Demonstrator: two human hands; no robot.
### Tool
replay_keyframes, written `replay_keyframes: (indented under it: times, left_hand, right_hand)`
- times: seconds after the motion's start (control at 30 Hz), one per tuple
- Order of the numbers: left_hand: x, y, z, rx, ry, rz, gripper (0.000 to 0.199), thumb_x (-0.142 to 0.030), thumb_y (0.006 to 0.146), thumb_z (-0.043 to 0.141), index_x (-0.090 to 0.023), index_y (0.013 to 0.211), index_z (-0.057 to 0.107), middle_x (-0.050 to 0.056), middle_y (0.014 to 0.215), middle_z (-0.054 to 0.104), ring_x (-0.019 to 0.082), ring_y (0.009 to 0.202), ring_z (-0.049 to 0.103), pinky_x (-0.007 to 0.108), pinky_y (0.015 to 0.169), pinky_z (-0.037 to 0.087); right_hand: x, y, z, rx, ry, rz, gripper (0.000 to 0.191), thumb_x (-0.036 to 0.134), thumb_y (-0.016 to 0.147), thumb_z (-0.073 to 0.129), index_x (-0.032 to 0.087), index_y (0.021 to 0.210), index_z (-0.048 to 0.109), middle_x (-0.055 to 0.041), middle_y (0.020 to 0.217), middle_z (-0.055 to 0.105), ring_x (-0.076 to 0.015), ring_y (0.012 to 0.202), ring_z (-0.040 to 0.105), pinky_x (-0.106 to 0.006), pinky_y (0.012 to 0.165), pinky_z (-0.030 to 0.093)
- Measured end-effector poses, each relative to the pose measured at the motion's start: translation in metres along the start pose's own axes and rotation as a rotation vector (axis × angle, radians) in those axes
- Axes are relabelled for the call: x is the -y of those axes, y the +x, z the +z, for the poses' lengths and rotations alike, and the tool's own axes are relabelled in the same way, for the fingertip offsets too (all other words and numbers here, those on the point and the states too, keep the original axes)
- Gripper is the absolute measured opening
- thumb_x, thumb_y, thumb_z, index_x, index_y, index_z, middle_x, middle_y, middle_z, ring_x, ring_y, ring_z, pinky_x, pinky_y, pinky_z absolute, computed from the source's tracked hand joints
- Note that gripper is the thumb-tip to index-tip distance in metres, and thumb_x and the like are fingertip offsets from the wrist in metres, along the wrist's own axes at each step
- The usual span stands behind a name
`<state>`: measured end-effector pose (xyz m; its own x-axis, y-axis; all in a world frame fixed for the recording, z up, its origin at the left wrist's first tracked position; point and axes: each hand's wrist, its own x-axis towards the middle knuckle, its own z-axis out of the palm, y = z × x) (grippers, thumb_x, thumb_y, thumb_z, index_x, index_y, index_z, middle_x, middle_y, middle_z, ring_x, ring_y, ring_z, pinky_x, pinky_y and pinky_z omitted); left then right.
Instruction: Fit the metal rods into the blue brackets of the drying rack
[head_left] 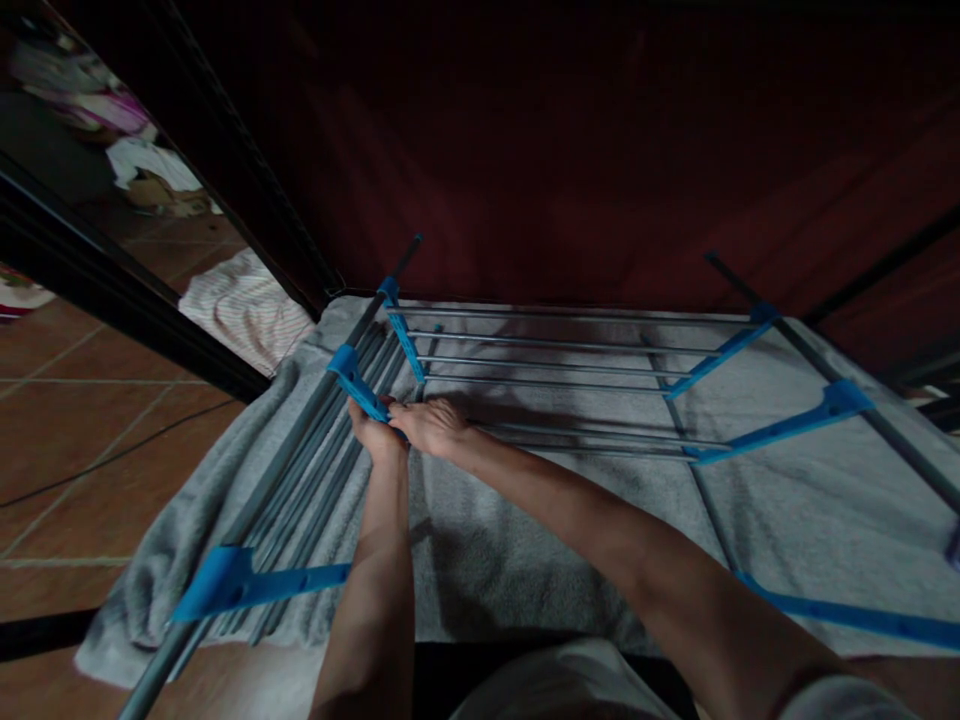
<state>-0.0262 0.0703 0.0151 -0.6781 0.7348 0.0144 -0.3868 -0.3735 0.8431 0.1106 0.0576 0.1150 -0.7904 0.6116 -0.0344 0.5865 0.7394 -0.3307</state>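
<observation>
A rack of grey metal tubes with blue plastic brackets lies partly assembled before me. My left hand (376,436) is wrapped around the lower end of the middle-left blue bracket (363,392), which is fixed to a long grey tube (289,450). Closed at the same bracket end is my right hand (433,424), its fingertips touching my left hand; what lies under the fingers is partly hidden. Thin metal rods (585,434) run from near my right hand to a blue bracket (787,424) on the right. Farther back, more rods (555,343) join another pair of brackets.
Loose metal tubes (330,480) lie on a grey blanket (525,540) under the left side. A nearer blue bracket (225,585) sticks out at front left. Behind stands a dark red panel (562,150). Tiled floor (82,440), a cable and a striped cloth (244,310) are at left.
</observation>
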Motion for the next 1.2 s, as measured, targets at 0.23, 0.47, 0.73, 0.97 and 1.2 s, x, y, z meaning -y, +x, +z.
replay_keyframes:
  times: [0.23, 0.47, 0.73, 0.97, 1.2]
  left_hand:
    - [-0.001, -0.007, 0.007, -0.167, 0.085, 0.041, 0.052, -0.065, 0.091, 0.040, -0.021, 0.062, 0.046, 0.000, 0.059, 0.054, 0.014, 0.057, 0.052, 0.029, 0.059, 0.041]
    - [-0.007, -0.008, 0.009, -0.130, 0.120, -0.040, 0.060, -0.062, 0.096, 0.028, -0.020, 0.059, 0.050, 0.005, 0.057, 0.056, 0.015, 0.054, 0.053, 0.033, 0.059, 0.043]
    - [-0.009, -0.012, 0.010, -0.133, 0.138, -0.011, 0.059, -0.055, 0.099, 0.026, -0.019, 0.060, 0.052, 0.007, 0.058, 0.059, 0.017, 0.056, 0.055, 0.033, 0.059, 0.043]
    - [-0.002, -0.008, 0.004, -0.115, 0.144, -0.037, 0.064, -0.072, 0.091, 0.030, -0.020, 0.057, 0.048, 0.006, 0.056, 0.056, 0.015, 0.052, 0.051, 0.032, 0.055, 0.042]
    - [0.000, -0.013, -0.003, -0.060, 0.156, -0.082, 0.066, -0.084, 0.082, 0.038, -0.021, 0.064, 0.049, 0.002, 0.056, 0.052, 0.015, 0.050, 0.049, 0.030, 0.047, 0.038]
  right_hand:
    - [-0.003, 0.002, 0.016, 0.056, -0.041, 0.011, 0.033, 0.029, 0.107, 0.032, 0.024, 0.131, 0.055, -0.0073, 0.126, 0.073, -0.0224, 0.106, 0.073, -0.038, 0.090, 0.057]
    - [-0.005, 0.004, 0.020, 0.073, -0.027, 0.008, 0.031, 0.027, 0.106, 0.035, 0.022, 0.128, 0.056, -0.0096, 0.123, 0.074, -0.0231, 0.107, 0.073, -0.040, 0.092, 0.057]
    - [-0.005, 0.003, 0.021, 0.092, -0.020, 0.013, 0.033, 0.024, 0.106, 0.033, 0.021, 0.127, 0.059, -0.0100, 0.126, 0.073, -0.0207, 0.109, 0.072, -0.039, 0.095, 0.056]
    - [0.001, 0.003, 0.017, 0.097, 0.010, 0.055, 0.032, 0.027, 0.106, 0.036, 0.020, 0.127, 0.059, -0.0105, 0.124, 0.073, -0.0212, 0.111, 0.071, -0.039, 0.097, 0.054]
    - [-0.015, -0.057, 0.011, -0.115, -0.085, 0.145, 0.032, 0.036, 0.106, 0.044, 0.016, 0.126, 0.058, -0.0140, 0.121, 0.071, -0.0247, 0.115, 0.066, -0.041, 0.106, 0.046]
